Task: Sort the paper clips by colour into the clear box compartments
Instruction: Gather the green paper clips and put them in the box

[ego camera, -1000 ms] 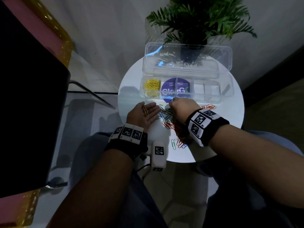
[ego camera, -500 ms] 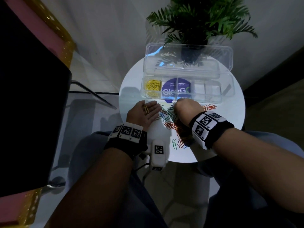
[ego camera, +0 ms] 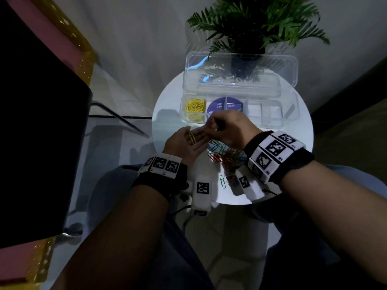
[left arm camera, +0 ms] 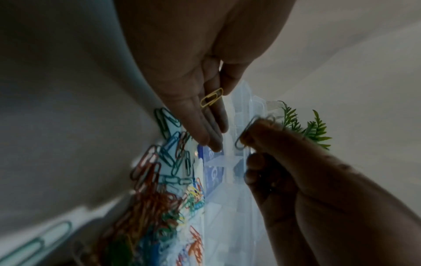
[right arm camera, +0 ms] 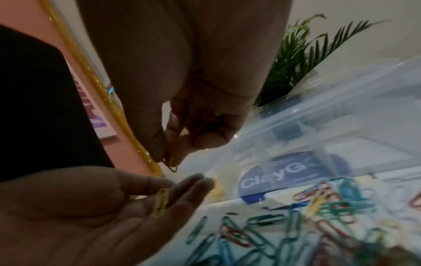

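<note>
1. Two hands are above the round table (ego camera: 293, 143), and we see them close together, just in front of the box (ego camera: 272, 114).
2. Our left hand (ego camera: 184, 143) lies palm up with straight, relaxed fingers. One yellow clip (ego camera: 192, 138) rests loose on these fingers; no finger curls round it.
3. Our right hand (ego camera: 228, 130) is just above the left fingertips. Its thumb and first finger pinch a second clip (right arm camera: 171, 164), which hangs down from the fingertips. The colour looks yellowish in the right wrist view, but in the left wrist view it is too blurred to tell.
4. The box stands open at the far side of the table, with its lid (ego camera: 240, 74) up. The leftmost compartment holds a heap of yellow clips (ego camera: 194, 110). Under the next compartments we see a round blue label (ego camera: 226, 105).
5. A mixed pile (ego camera: 226, 158) of red, green, blue and orange clips lies on the table, between the wrists and partly under the right hand.
6. One green clip (ego camera: 222, 181) lies apart, near the front edge.
7. A plant (ego camera: 257, 28) stands behind the box.
</note>
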`<move>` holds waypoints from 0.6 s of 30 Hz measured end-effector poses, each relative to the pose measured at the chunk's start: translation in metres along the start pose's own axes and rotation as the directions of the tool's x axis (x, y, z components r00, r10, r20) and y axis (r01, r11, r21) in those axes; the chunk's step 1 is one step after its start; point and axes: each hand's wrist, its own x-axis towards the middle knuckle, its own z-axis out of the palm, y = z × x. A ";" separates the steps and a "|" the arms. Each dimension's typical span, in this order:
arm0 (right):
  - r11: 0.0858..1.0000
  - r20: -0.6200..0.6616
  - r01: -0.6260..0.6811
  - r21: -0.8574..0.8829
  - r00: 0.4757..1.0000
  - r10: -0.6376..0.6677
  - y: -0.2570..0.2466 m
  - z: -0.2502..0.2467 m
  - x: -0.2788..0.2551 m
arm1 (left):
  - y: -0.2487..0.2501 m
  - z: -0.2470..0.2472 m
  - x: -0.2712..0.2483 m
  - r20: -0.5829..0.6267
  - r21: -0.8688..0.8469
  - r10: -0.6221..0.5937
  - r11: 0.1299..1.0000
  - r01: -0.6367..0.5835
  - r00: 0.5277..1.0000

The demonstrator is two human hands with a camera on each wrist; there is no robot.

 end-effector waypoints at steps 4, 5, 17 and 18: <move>0.998 0.065 0.049 -0.041 0.997 -0.046 -0.012 -0.002 0.000 | -0.002 0.008 -0.003 0.072 -0.094 -0.022 0.995 0.028 0.997; 0.994 0.071 0.078 -0.074 0.995 -0.073 -0.012 -0.003 -0.001 | -0.003 0.010 -0.004 0.091 -0.104 -0.024 0.994 0.033 0.996; 0.956 0.044 -0.169 -0.241 0.982 0.185 0.024 -0.019 -0.041 | -0.003 0.007 0.000 0.138 -0.059 -0.042 0.997 0.050 0.989; 0.930 0.138 -0.197 -0.311 0.958 0.250 0.030 -0.014 -0.047 | -0.004 0.006 0.000 0.127 -0.044 -0.042 0.998 0.048 0.991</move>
